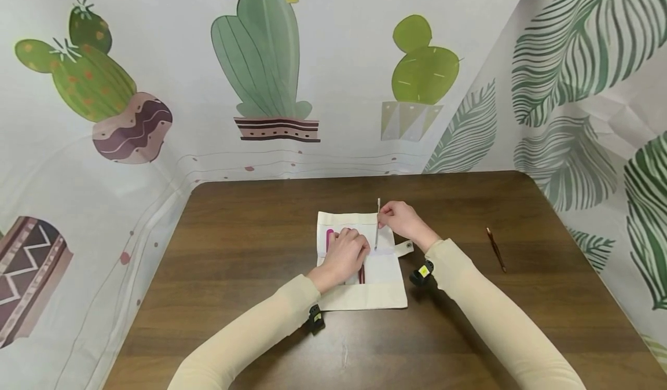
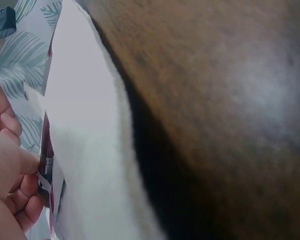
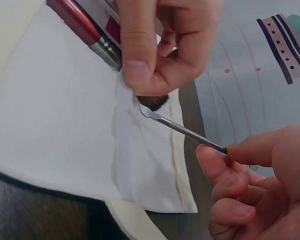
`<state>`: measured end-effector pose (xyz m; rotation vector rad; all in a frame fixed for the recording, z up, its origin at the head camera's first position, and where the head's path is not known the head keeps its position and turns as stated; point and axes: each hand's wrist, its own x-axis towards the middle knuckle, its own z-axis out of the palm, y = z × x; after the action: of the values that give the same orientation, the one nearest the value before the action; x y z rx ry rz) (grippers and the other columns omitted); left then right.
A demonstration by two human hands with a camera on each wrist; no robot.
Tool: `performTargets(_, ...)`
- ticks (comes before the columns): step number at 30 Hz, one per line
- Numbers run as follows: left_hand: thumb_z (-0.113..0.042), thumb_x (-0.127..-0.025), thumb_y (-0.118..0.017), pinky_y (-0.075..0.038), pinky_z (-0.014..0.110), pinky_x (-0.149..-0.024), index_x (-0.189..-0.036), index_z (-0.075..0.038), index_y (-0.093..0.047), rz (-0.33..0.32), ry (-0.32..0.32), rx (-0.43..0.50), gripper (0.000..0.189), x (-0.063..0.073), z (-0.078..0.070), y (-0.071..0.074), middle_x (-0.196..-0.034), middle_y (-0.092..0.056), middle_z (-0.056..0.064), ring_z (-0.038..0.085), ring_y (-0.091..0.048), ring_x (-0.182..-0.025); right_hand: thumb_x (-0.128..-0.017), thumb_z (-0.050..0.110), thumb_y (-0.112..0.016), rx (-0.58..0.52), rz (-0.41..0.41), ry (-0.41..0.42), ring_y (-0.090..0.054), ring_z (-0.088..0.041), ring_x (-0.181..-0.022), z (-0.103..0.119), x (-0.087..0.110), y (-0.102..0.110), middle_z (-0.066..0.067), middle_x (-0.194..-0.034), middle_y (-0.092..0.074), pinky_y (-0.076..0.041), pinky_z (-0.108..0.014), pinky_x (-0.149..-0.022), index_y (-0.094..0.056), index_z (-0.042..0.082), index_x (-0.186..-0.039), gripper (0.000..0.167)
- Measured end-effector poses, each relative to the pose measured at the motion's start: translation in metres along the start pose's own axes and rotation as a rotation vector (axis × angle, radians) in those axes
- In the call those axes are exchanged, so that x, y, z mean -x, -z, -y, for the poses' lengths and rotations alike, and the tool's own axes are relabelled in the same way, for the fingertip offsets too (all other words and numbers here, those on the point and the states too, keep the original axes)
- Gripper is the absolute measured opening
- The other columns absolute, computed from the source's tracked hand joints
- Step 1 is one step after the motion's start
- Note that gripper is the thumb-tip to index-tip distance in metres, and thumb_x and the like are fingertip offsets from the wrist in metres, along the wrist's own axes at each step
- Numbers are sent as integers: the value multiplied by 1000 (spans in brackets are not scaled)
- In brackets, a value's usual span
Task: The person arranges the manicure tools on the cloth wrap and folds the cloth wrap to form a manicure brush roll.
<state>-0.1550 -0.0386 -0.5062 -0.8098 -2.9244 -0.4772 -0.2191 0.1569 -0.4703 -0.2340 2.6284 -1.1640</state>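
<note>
A cream fabric pouch (image 1: pixel 385 298) lies unfolded on the table. My right hand (image 1: pixel 403 219) pinches a thin silver cuticle pusher (image 3: pixel 185 131) by one end, between thumb and forefinger. The pusher's scooped tip is down at the white inner band (image 3: pixel 124 150) of the pouch. From the other side my left hand (image 3: pixel 172 42) pinches the edge of that band between thumb and fingers. Close to it are a dark red makeup brush (image 3: pixel 82 25) and the dark bristles (image 3: pixel 154 102) of a brush. Part of a bright pink item (image 1: pixel 329 238) shows beside the left hand.
A slim copper-brown stick (image 1: pixel 496 250) lies on the wooden table (image 1: pixel 234 234) to the right of the pouch. A strap with a snap (image 1: pixel 405 248) sticks out from the pouch's right side. A cloth printed with cacti (image 1: pixel 271 60) hangs behind the table.
</note>
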Motion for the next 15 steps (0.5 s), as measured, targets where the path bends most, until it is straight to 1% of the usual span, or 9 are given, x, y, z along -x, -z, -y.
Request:
performTargets(7,-21,-102,-66,-41,48,-89,-97,-18,-75,5,0,7,11,0,2,-2,-96,-66,-2,22,-57,-99,-104,16,-57,-13,-21,-16,-65,-25,-91,-1,-2,-9,-10,-91,-76,-50,-38,-82,-67,-4,-111,24)
performTargets(10,-20,-102,-66,-41,49,-89,-96,-18,-75,2,-1,9,11,-1,2,-3,-95,-65,-2,22,-57,-99,-104,16,-57,-12,-16,-10,-65,-25,-89,-1,-2,-11,-10,-91,-76,-50,-37,-80,-67,-4,-111,23)
performTargets(15,-19,-102,-66,-41,48,-89,-95,-18,-75,-6,0,7,11,-2,2,-5,-94,-65,-3,22,-57,-99,-104,15,-57,0,-6,8,-66,-25,-89,-2,-3,-12,-11,-90,-75,-50,-38,-81,-68,-4,-110,23)
